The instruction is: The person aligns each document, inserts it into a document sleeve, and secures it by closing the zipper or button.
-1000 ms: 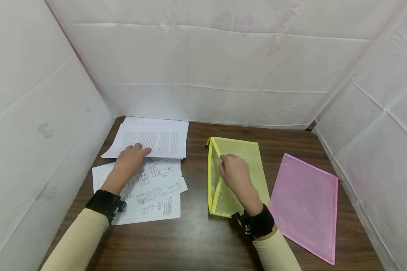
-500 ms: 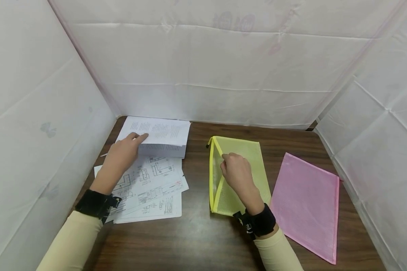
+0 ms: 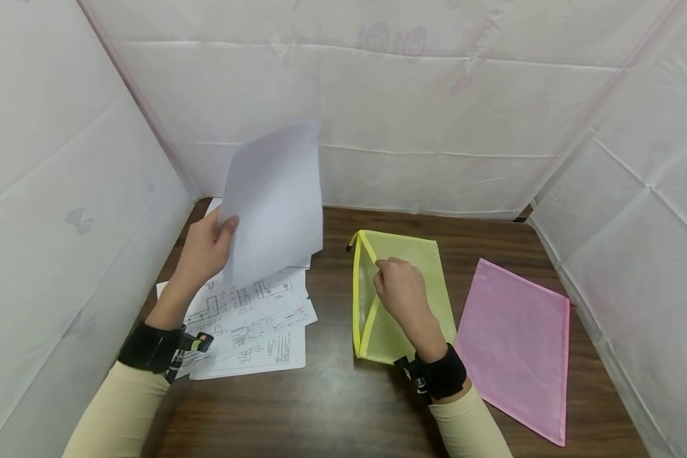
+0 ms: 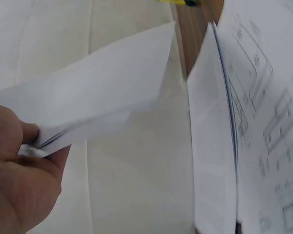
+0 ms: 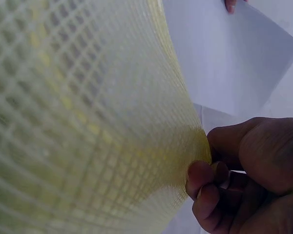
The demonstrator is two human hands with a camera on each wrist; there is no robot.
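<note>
Our left hand [image 3: 206,248] pinches a sheaf of white sheets [image 3: 275,200] by its left edge, lifted above the drawings [image 3: 252,318]. Our right hand [image 3: 401,292] grips the yellow mesh pouch's [image 3: 418,254] upper flap, mouth open twd the papers. Pink pouch [image 3: 515,343] lies flat at right; bare table [image 3: 332,305] btwn papers & pouch.
</note>
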